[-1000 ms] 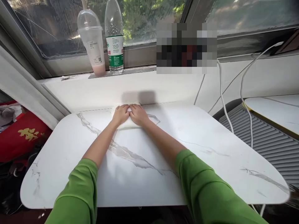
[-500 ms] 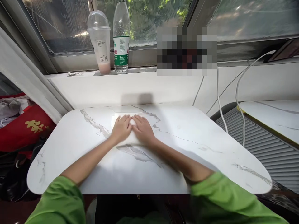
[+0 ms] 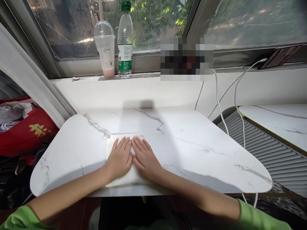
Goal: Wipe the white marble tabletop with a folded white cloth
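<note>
- On the white marbled table [image 3: 203, 137], toward its near edge, lies a flat white cloth [image 3: 133, 177].
- The left hand [image 3: 120, 156] rests palm down on the cloth, fingers straight.
- The right hand [image 3: 145, 158] lies flat beside it, also on the cloth, fingers pointing toward the table's far edge.
- Beyond the table, on the sill, stand a domed plastic cup [image 3: 106, 52] and, to its right, a green-capped bottle [image 3: 125, 54], both upright.
- Left of the table: a red bag [image 3: 31, 135].
- Right of the table: white cables [image 3: 218, 95] and another tabletop [image 3: 283, 123].
</note>
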{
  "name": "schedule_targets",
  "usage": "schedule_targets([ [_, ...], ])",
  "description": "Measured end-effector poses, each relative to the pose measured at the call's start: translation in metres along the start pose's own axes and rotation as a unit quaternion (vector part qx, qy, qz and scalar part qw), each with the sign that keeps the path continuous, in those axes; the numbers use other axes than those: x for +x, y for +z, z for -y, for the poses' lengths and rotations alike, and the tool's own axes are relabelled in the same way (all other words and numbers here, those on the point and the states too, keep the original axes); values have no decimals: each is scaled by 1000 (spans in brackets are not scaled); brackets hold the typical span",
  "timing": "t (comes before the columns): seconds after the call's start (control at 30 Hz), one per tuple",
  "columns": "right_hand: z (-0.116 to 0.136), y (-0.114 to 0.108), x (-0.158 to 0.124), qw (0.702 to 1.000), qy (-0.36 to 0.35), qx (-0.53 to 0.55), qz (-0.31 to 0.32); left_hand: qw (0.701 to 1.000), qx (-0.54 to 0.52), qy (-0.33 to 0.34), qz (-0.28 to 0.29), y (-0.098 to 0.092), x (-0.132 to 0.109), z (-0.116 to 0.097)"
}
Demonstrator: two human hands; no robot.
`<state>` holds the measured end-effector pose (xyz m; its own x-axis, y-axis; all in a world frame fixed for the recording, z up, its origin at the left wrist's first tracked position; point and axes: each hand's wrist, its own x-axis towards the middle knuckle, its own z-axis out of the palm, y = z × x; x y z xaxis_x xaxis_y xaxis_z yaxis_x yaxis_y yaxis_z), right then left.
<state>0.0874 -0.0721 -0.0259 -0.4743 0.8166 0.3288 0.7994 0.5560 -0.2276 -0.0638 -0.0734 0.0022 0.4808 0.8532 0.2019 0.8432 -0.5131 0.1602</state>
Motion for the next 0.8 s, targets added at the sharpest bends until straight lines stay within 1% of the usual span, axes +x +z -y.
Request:
schedule_targets([
  [0.07, -6, 8, 28, 1000, 12, -2, 7, 1000, 7, -9, -2, 1, 21, 22],
  [0.17, -15, 20, 82, 999, 39, -6, 18, 1000, 8, -10, -12, -1, 60, 64],
  [0.23, -21, 26, 119, 998, 51, -6, 26, 1000, -6, -9, -26, -4, 86, 93],
  [0.3, -25, 32, 152, 997, 61, -3, 36, 999, -27, -21, -42, -7, 108, 118],
  [0.37, -31, 37, 177, 997, 68, -1, 45, 997, -41, -42, -55, -8, 124, 134],
  [0.43, -35, 40, 192, 997, 68, 0, 47, 995, -44, -59, -65, -8, 132, 143],
  [0.5, -38, 43, 197, 997, 63, 0, 41, 994, -43, -65, -70, -7, 134, 145],
  [0.6, -34, 43, 189, 998, 61, -5, 26, 995, -39, -60, -73, -8, 128, 142],
  [0.7, -20, 40, 168, 997, 72, -21, 13, 997, -33, -39, -62, -11, 111, 132],
  [0.8, 1, 36, 134, 997, 72, -28, -3, 999, -17, -20, -32, -12, 81, 117],
])
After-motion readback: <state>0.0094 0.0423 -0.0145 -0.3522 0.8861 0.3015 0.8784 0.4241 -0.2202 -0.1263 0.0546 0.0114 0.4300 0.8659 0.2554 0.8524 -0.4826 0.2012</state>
